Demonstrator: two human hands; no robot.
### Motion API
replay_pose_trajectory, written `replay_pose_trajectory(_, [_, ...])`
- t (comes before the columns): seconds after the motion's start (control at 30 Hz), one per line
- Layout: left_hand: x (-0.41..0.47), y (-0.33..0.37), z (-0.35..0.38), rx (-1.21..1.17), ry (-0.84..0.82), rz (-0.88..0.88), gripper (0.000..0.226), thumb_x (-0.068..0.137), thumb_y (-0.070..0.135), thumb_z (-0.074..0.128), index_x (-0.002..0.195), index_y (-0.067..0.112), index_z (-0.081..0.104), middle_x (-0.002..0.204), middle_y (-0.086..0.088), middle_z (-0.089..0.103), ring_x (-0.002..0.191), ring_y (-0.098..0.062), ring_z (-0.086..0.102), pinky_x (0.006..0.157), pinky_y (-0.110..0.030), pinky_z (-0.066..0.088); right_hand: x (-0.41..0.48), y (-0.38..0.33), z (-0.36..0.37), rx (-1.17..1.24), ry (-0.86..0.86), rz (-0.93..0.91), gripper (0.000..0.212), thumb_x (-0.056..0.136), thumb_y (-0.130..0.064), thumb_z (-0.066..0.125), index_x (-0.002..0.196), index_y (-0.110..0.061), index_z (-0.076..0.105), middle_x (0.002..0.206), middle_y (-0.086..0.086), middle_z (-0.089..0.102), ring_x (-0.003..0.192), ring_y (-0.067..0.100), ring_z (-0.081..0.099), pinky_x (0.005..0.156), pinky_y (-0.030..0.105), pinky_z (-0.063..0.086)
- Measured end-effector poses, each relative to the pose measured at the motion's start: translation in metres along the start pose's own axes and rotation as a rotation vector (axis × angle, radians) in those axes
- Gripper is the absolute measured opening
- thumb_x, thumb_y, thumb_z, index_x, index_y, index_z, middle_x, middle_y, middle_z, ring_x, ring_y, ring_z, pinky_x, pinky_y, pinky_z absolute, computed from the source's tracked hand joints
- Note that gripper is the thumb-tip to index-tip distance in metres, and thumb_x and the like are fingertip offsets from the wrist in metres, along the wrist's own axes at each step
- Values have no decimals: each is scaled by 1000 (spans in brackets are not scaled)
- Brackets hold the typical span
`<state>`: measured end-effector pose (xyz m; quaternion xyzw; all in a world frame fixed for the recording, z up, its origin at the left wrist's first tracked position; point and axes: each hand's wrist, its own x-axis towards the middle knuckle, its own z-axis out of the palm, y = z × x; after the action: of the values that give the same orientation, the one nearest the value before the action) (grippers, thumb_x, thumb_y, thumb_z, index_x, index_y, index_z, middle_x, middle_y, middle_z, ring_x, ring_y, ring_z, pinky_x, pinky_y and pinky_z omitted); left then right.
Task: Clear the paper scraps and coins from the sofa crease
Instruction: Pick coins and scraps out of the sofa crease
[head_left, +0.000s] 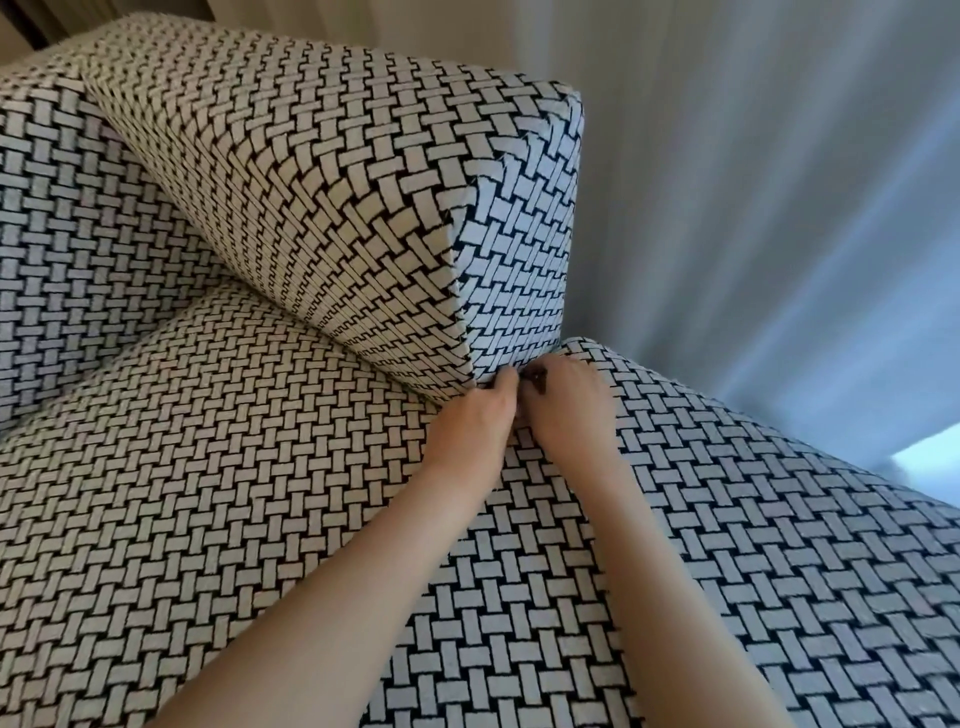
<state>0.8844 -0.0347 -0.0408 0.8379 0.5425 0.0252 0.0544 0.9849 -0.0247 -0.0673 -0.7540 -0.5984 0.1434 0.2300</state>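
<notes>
Black-and-white basket-weave upholstered sofa seat (208, 493): fills the lower left, bare fabric.

Matching basket-weave back cushion, block-shaped (332, 208): stands tilted on the seat, its lower corner meeting the crease at centre.

Left hand (472, 421): bare forearm entering from the bottom edge, fingertips pressed into the crease at the cushion's corner; fingers bunched close, whether they grip anything cannot be told.

Small dark object (537, 382): sits between the two hands at the crease, too small to identify. No paper scrap or coin can be made out.

Right hand (566, 410): touching the left, fingers curled narrow around the dark object.

Pale pleated curtain (753, 208): hangs behind, at right.
</notes>
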Motion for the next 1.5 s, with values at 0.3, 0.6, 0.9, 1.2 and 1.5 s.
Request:
replay_pose_trajectory(0.3, [-3, -12, -1, 35, 85, 186, 29, 89, 7, 53, 117, 8, 46, 73, -6, 67, 63, -25, 68, 49, -30, 48, 1, 11, -25, 740, -162, 248, 12, 88, -10, 58, 83, -17, 66, 77, -2, 67, 65, 15, 65, 60, 23, 56])
replay_pose_trajectory(0.6, [-11, -30, -2, -233, 85, 307, 16, 82, 8, 66, 92, 10, 54, 69, 5, 62, 57, -12, 65, 48, -22, 55, 6, 21, -47, 1646, -280, 474, 19, 90, 11, 44, 99, 1, 58, 88, 12, 60, 79, 19, 64, 70, 23, 59])
replay_pose_trajectory(0.9, [-17, -15, 0, -881, 97, -67, 32, 83, 8, 64, 78, 35, 49, 81, 16, 60, 74, 13, 58, 72, -5, 48, 7, 14, -39, 1613, -310, 621, 25, 81, 3, 27, 63, -14, 32, 54, -2, 28, 43, 8, 24, 34, 16, 20])
replay_pose_trajectory(1.2, [-14, 5, 7, -1284, 26, -368, 19, 85, 10, 62, 82, 28, 59, 83, 7, 68, 80, -7, 64, 77, -19, 54, -1, 10, -36, 498, -527, 233, 30, 92, -26, 45, 65, -13, 49, 53, -5, 38, 45, 10, 32, 43, 20, 27])
replay_pose_trajectory(1.5, [-4, 11, 2, -1657, 73, -643, 18, 84, 5, 62, 81, 22, 69, 77, 10, 72, 66, 2, 68, 59, -11, 52, -4, 6, -34, 566, -490, 167, 43, 96, -46, 33, 78, -15, 58, 57, -13, 34, 46, -1, 35, 49, 19, 24])
